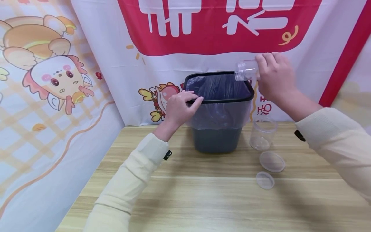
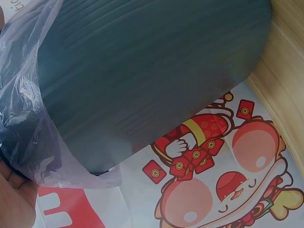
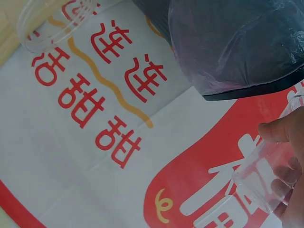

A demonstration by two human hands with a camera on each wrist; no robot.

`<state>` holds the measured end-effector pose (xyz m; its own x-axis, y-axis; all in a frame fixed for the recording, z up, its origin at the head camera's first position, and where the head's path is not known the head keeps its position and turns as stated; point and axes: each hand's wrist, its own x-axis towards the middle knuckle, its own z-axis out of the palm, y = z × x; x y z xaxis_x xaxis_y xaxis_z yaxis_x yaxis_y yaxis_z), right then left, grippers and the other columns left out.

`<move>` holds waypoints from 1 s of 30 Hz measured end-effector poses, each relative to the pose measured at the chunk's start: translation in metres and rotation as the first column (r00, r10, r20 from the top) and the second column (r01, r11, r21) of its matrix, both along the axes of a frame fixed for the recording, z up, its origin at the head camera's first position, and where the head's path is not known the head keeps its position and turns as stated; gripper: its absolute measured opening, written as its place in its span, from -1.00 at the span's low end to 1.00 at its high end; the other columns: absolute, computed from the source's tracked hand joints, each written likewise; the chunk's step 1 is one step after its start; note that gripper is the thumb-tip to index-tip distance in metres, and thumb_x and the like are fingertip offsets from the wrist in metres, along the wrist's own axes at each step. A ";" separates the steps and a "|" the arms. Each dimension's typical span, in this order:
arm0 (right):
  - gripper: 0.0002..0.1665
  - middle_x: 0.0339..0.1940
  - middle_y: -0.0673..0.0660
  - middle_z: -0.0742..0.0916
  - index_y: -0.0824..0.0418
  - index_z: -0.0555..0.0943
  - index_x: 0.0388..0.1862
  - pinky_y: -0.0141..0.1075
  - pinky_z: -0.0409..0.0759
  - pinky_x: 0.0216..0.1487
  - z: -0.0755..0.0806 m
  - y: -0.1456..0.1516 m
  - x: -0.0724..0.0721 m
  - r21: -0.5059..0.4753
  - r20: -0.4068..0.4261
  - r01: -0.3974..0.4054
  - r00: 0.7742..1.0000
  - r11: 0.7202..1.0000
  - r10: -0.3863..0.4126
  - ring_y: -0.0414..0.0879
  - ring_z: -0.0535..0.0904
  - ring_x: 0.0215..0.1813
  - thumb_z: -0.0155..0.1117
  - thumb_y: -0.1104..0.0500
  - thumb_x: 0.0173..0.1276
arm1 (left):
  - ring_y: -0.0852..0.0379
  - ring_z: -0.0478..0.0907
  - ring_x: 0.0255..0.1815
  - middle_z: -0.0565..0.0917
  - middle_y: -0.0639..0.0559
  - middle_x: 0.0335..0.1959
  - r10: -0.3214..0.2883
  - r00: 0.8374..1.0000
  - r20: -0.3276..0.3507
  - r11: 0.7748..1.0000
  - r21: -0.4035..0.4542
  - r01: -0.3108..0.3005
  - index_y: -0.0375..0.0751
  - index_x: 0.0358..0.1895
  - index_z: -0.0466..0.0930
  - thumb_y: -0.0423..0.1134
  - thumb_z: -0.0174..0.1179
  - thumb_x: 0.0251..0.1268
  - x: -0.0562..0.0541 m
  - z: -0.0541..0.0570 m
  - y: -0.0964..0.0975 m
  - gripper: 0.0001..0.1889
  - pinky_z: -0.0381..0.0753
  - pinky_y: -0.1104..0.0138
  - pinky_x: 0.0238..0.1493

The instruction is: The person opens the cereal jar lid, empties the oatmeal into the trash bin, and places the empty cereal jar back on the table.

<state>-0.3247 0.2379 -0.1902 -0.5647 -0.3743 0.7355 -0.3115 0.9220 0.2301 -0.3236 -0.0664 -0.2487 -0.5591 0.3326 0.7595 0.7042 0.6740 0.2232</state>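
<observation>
A dark trash bin (image 1: 215,140) lined with a translucent plastic bag (image 1: 220,114) stands at the back of the table. My left hand (image 1: 182,108) grips its black rim (image 1: 229,101) at the left corner; in the left wrist view only a bit of that hand (image 2: 16,202) shows beside the bag. Above the right side of the rim, my right hand (image 1: 275,75) holds a clear plastic jar (image 1: 246,70) on its side, mouth pointing left over the bin. The right wrist view shows fingers and thumb around the clear jar (image 3: 259,178). No contents show in it.
A larger clear container (image 1: 263,135) stands open on the table just right of the bin. Two clear round lids, a bigger one (image 1: 272,161) and a smaller one (image 1: 265,180), lie in front of it. A printed cloth backdrop (image 1: 162,64) hangs close behind the bin.
</observation>
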 end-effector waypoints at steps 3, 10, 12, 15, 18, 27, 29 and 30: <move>-0.18 0.14 0.44 0.54 0.45 0.34 0.26 0.15 0.43 0.20 -0.003 0.004 0.003 -0.032 0.023 -0.005 1.000 0.999 0.005 0.35 0.45 0.09 0.46 0.30 0.01 | 0.09 0.64 0.02 0.75 -0.01 -0.19 0.000 1.000 -0.003 1.000 -0.002 0.000 -0.19 -0.18 0.79 -0.04 0.17 0.33 0.000 0.000 0.000 -0.69 0.39 0.27 0.27; -0.13 0.08 0.47 0.54 0.45 0.32 0.25 0.21 0.45 0.14 -0.010 0.011 0.010 -0.133 0.109 -0.005 0.994 0.991 0.019 0.36 0.44 0.03 0.51 0.27 -0.03 | 0.09 0.64 0.02 0.75 -0.02 -0.19 0.006 1.000 -0.003 1.000 -0.004 -0.006 -0.19 -0.18 0.79 -0.04 0.18 0.33 0.000 0.000 0.000 -0.68 0.37 0.31 0.27; -0.14 0.05 0.48 0.53 0.47 0.32 0.24 0.23 0.46 0.11 -0.012 0.013 0.011 -0.151 0.129 -0.002 0.991 0.989 0.022 0.37 0.43 0.02 0.50 0.26 -0.02 | 0.09 0.64 0.02 0.75 -0.02 -0.19 0.005 1.000 -0.004 1.000 -0.005 -0.005 -0.19 -0.18 0.78 -0.04 0.18 0.33 0.000 0.000 0.000 -0.68 0.38 0.30 0.27; -0.17 0.02 0.49 0.52 0.49 0.32 0.22 0.26 0.47 0.06 -0.015 0.017 0.012 -0.171 0.157 0.007 0.987 0.985 0.020 0.37 0.41 0.00 0.49 0.25 0.02 | 0.09 0.64 0.02 0.75 -0.02 -0.19 0.007 1.000 -0.002 1.000 -0.005 -0.007 -0.19 -0.18 0.79 -0.03 0.17 0.33 -0.001 0.000 -0.001 -0.68 0.39 0.28 0.27; -0.15 0.03 0.49 0.50 0.50 0.30 0.25 0.28 0.48 0.03 -0.019 0.020 0.014 -0.201 0.201 0.028 0.979 0.979 0.014 0.36 0.40 0.02 0.48 0.24 0.05 | 0.08 0.64 0.02 0.75 -0.02 -0.19 0.006 1.000 0.002 1.000 -0.004 -0.006 -0.19 -0.18 0.78 -0.03 0.17 0.33 -0.001 0.000 -0.001 -0.68 0.39 0.27 0.27; -0.21 0.05 0.44 0.51 0.43 0.30 0.30 0.29 0.50 -0.04 -0.028 0.032 0.024 -0.367 0.329 0.074 0.943 0.927 0.056 0.34 0.43 0.02 0.41 0.16 0.17 | 0.06 0.64 0.02 0.75 -0.03 -0.18 0.002 1.000 0.017 1.000 -0.004 -0.002 -0.21 -0.17 0.78 -0.04 0.17 0.33 0.001 0.000 0.000 -0.68 0.39 0.26 0.27; -0.22 0.07 0.43 0.52 0.41 0.32 0.30 0.31 0.50 -0.03 -0.030 0.034 0.026 -0.397 0.345 0.077 0.936 0.915 0.071 0.34 0.44 0.03 0.40 0.14 0.19 | 0.08 0.64 0.03 0.75 -0.02 -0.18 0.008 1.000 0.020 1.000 -0.006 -0.008 -0.20 -0.16 0.78 -0.03 0.17 0.34 0.001 0.000 0.000 -0.68 0.37 0.30 0.28; -0.22 0.08 0.44 0.52 0.41 0.32 0.30 0.31 0.49 -0.03 -0.031 0.035 0.027 -0.412 0.355 0.085 0.932 0.907 0.074 0.35 0.45 0.03 0.40 0.13 0.19 | 0.08 0.64 0.03 0.75 -0.02 -0.18 0.009 1.000 0.021 1.000 -0.007 -0.009 -0.20 -0.16 0.78 -0.03 0.17 0.34 0.001 0.000 0.000 -0.67 0.37 0.31 0.28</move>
<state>-0.2976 0.2727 -0.2214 -0.8174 -0.0771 0.5710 -0.2932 0.9087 -0.2971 -0.3228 -0.0668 -0.2482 -0.5782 0.3322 0.7452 0.6931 0.6819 0.2337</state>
